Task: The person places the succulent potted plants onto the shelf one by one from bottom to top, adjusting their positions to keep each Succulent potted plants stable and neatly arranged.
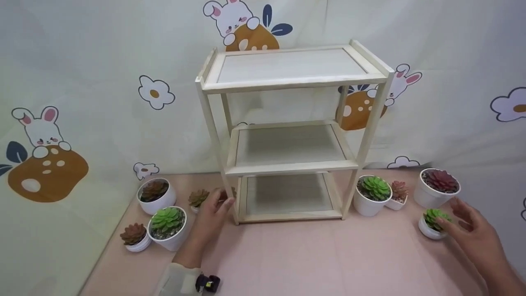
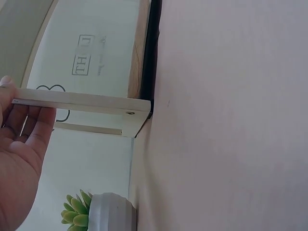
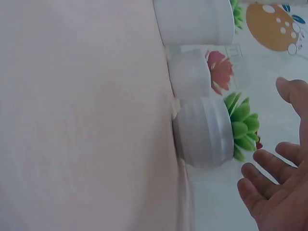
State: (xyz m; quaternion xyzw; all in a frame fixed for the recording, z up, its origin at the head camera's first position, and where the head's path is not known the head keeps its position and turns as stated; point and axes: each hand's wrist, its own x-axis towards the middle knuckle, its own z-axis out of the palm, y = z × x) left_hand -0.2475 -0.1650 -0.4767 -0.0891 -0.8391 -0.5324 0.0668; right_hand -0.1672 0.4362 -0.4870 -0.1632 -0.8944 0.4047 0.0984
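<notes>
A three-tier wooden shelf stands upright on the pink cloth. Low on its left front leg, my left hand grips the wood, thumb on one side and fingers on the other. My right hand hovers beside a small green succulent in a white ribbed pot. In the right wrist view its fingers are spread and loosely bent near the green leaves, holding nothing. Behind that pot stands a dark red succulent in a larger white pot.
Right of the shelf are a green succulent pot and a small pink one. At the left stand a brown succulent pot, a green one, a small brown one, and another small succulent by my left hand. A printed backdrop hangs behind.
</notes>
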